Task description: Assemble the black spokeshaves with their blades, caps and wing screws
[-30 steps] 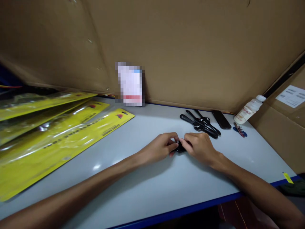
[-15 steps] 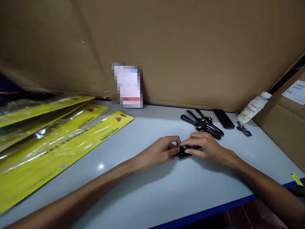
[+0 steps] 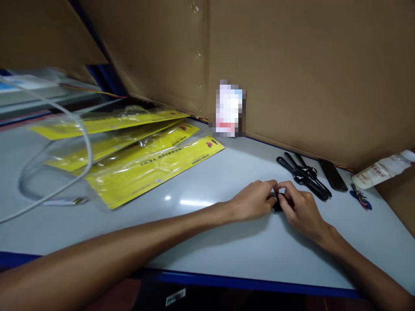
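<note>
1. Brown cardboard panel (image 3: 308,65) backs a pale grey table (image 3: 246,259) with a blue edge.
2. Small black piece (image 3: 277,207) lies low over the tabletop, between both hands, mostly covered by fingers.
3. Left hand (image 3: 254,201): thumb and fingers drawn narrow, apparently pinching the piece's left end; contact partly hidden.
4. Right hand (image 3: 300,207): thumb and forefinger bent close together at the piece; cannot tell whether they grip it.
5. Beyond the right hand: black-handled tools (image 3: 304,177), crossed in a pile; next to them, a dark flat slab (image 3: 333,175).
6. Farther right: tilted white-capped bottle (image 3: 378,172), with a blue item (image 3: 365,204) just beside it.
7. Left side: overlapping yellow packages (image 3: 168,172) with clear plastic fronts; white cable (image 3: 89,142) looping near.
</note>
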### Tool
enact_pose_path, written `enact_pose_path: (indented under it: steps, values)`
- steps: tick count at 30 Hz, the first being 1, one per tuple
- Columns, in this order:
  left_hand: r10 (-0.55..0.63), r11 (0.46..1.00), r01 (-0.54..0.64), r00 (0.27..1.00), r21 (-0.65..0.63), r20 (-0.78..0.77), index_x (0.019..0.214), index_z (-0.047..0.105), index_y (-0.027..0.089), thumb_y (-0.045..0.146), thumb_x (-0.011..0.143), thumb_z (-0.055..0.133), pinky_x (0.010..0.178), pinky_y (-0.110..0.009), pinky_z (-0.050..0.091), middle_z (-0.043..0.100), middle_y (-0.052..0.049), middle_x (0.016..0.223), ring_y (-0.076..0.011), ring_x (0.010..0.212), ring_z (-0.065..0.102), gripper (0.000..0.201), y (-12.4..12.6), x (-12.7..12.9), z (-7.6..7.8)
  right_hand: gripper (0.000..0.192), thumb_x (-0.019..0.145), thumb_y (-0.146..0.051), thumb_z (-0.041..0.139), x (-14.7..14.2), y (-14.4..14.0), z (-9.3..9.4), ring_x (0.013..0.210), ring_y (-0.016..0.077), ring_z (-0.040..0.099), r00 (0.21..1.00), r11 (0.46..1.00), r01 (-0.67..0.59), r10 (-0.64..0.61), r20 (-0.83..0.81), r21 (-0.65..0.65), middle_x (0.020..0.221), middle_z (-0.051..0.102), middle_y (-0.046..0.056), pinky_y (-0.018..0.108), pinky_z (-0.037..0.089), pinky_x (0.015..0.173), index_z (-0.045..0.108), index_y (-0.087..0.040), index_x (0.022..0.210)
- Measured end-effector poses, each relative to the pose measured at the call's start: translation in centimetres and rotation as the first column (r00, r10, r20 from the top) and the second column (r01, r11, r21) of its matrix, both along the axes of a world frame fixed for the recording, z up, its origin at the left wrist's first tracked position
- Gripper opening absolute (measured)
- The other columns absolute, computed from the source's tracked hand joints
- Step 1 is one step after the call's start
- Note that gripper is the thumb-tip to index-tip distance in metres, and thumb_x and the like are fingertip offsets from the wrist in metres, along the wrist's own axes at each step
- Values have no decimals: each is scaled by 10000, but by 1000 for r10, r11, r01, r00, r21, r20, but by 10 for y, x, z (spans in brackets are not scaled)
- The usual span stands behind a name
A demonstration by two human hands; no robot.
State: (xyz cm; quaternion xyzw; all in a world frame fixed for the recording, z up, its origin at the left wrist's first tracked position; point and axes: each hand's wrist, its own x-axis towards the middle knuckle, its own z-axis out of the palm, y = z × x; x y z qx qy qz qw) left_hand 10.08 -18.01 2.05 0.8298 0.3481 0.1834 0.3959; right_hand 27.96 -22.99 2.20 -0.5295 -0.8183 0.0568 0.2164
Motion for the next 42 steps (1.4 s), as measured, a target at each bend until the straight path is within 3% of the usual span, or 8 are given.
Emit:
enact_pose_path:
  steps: [8,14,19,23,28,32,36,42]
  values:
    - [73,996,-68,993,52,-98,1177,560,149,173,852,470,634,-332,384,707,-94,808,-272,785,658,338,-9,3,3,185,899,-174,391,-9,-1,0,481,142,452,989,985,149,-149,10,-82,558,499,-60,251,285,537,515,-204,1032]
    - [15,954,6,998,-298,68,1111,557,152,206,862,510,531,-251,352,567,43,582,-135,516,486,259,3,0,4,171,913,-249,468,-2,9,5,462,117,384,972,979,135,-161,-170,-153,502,410,-101,237,270,518,550,-205,1057]
    - [204,844,-143,977,-518,62,1187,505,159,239,887,510,424,-214,274,555,65,593,-86,409,359,310,15,-6,13,427,960,-420,463,44,28,16,501,106,343,940,939,312,-283,-191,145,517,369,-49,260,248,536,435,-197,597]
    - [349,838,-259,931,-480,107,1258,475,136,220,882,532,437,-222,322,634,13,669,-106,469,417,390,27,-13,13,480,988,-422,418,86,43,24,527,139,427,868,857,473,-493,62,205,527,464,-3,284,249,561,461,-193,568]
    - [418,858,-346,899,-379,126,1156,557,140,217,851,580,439,-215,308,585,18,667,-102,513,411,316,36,-20,11,254,956,-342,482,109,49,25,857,253,645,696,780,626,-570,435,20,975,715,131,291,340,636,668,-184,1029]
    - [504,811,-389,844,-437,184,1280,489,128,195,813,607,557,-236,441,660,-60,891,-137,696,571,486,37,-20,8,340,914,-445,556,114,49,22,917,306,653,696,759,645,-539,475,-84,1015,707,183,318,376,655,700,-154,1014]
    - [440,852,-347,881,-391,176,1299,513,105,236,810,613,744,-324,522,641,-147,1180,-206,913,638,517,38,-18,5,264,865,-376,609,120,52,21,907,281,650,698,739,660,-536,475,-137,1012,707,155,302,378,645,705,-175,1007]
    - [412,896,-369,899,-247,151,1382,456,90,256,826,582,1070,-391,400,579,-179,1356,-250,1241,551,594,31,-12,5,173,791,-355,632,125,60,21,641,177,595,751,724,638,-511,418,-261,723,676,50,264,350,575,678,-191,764]
